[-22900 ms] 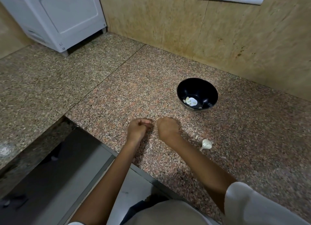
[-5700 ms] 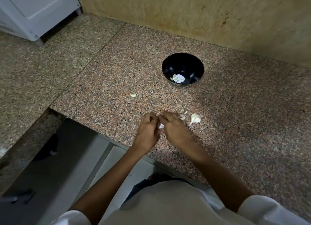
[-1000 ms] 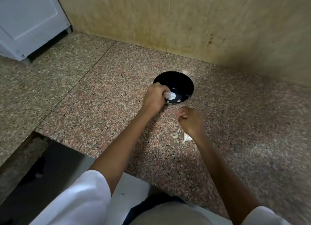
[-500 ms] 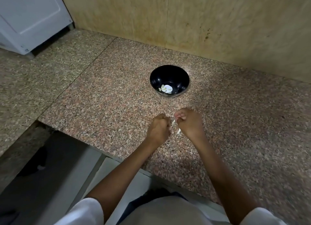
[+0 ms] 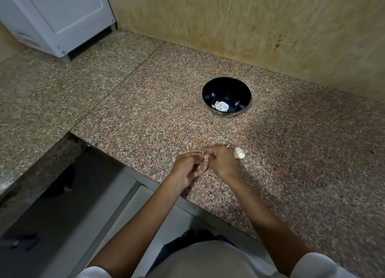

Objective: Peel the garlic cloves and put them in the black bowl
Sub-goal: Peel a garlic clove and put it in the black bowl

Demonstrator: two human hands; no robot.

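On the granite counter (image 5: 145, 111), the black bowl (image 5: 225, 88) stands at 12 o'clock from our hands. A second ago our left hand (image 5: 188, 167) was at the bowl's rim; now it is back beside our right hand (image 5: 223, 161), near the front edge. The remaining garlic (image 5: 239, 153) lies just at 3 o'clock of the right hand. Both hands pinch a small clove (image 5: 205, 157) between the fingertips. We judge that one more has joined the peeled cloves (image 5: 217, 105) in the bowl, and the next peeling begins.

A speckled granite counter (image 5: 145, 115) meets tan wall panels (image 5: 250, 23) beside a white appliance (image 5: 60, 17).
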